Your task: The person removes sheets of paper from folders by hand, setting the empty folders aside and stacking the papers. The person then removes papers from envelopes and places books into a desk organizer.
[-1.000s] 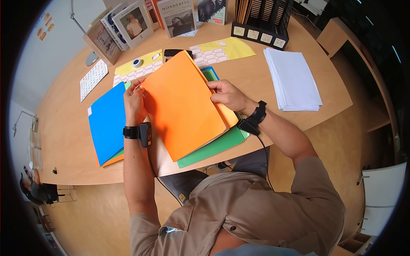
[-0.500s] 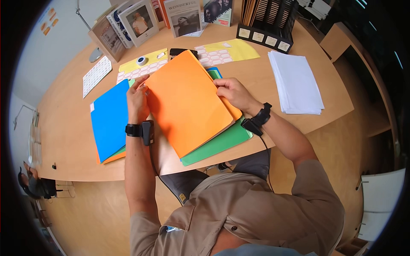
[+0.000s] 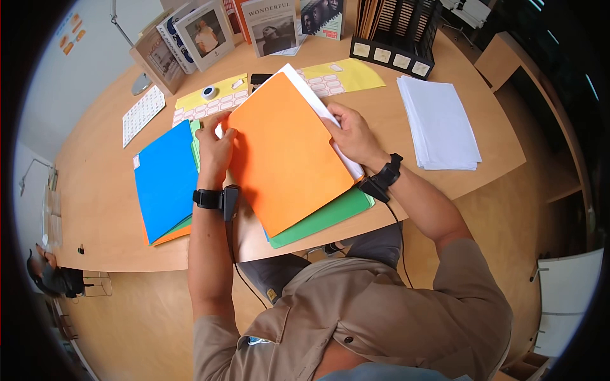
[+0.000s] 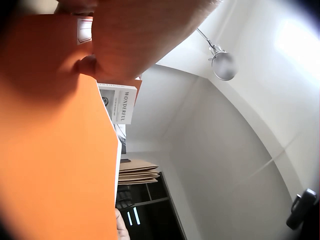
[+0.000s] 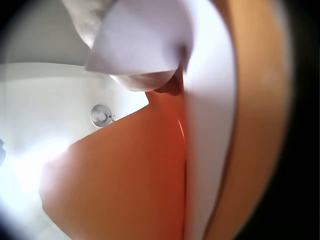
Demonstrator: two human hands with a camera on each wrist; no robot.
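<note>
An orange folder is tilted up over the table, with white paper showing along its right side. My left hand pinches the folder's left edge, beside a small white label seen in the left wrist view. At the right edge my right hand grips the white paper. In the right wrist view a white sheet corner bends over the fingers and partly hides them. Beneath the orange folder lies a green folder. Left of my left hand rests a blue folder on other coloured folders.
A stack of white paper lies at the right. Behind are yellow label sheets, a white tape roll, standing books and a black file organizer. A printed sheet lies at the left on the wooden table.
White paper has come into view along the folder's right side, where an orange layer showed before. My left hand has shifted slightly right, and my right hand's grip has turned.
</note>
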